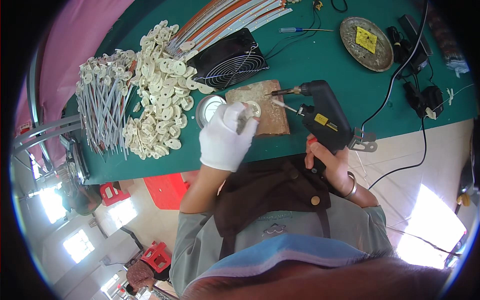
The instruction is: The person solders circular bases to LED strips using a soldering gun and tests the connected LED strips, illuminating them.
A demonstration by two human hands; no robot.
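Observation:
My left hand (227,137), in a white fingerless-tipped glove, pinches a small round whitish piece (254,108) above a worn brown board (272,122). Part of that piece is hidden by my fingers. Just left of the hand sits a round metal tin (202,111), partly covered by it. My right hand (330,162) is wrapped round the handle of a black soldering gun (325,112), thumb by its red trigger. The gun's tip and a thin white-ended feed tube point left over the board, close to the pinched piece but apart from it.
Heaped cream plastic discs (162,100) and a bundle of thin wired strips (102,117) lie to the left. Behind stand a black fan (227,60), long light strips (225,22), a screwdriver (300,30) and a round dish (350,37) with a yellow sponge (366,40). A black cable (387,107) hangs at right.

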